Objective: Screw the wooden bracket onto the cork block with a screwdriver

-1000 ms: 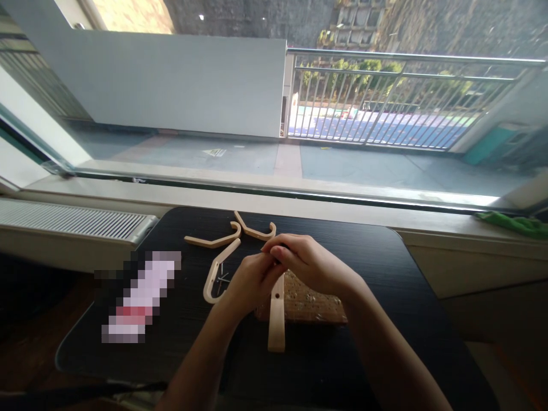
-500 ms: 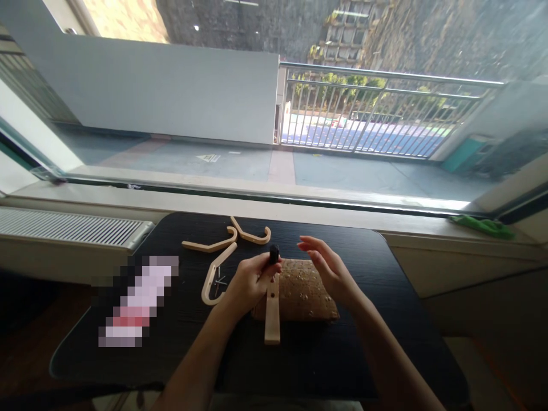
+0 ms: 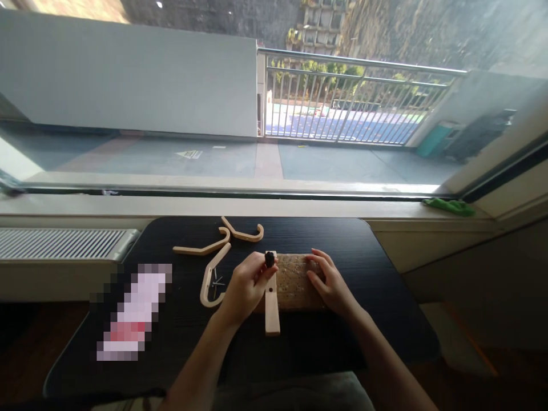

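Note:
A brown speckled block, cork-like, lies on the table, with a pale wooden strip across its left end. One dark hole shows in the strip. My left hand is closed around a small black-handled tool, seen end-on above the strip; its lower part is hidden by the fingers. On the right end of the block rests my right hand, fingers stretched out and thumb apart. Several thin screws lie left of my left hand, inside the curve of a wooden hook.
Two more wooden hooks lie farther back, one on the left and another near the table's far edge. A blurred-out pinkish item is on the table's left side. Behind the black table are a windowsill, a green cloth and a radiator.
My right hand has come down from above the block onto its right end. The black handle now shows more end-on in my left hand. The whole view has shifted slightly.

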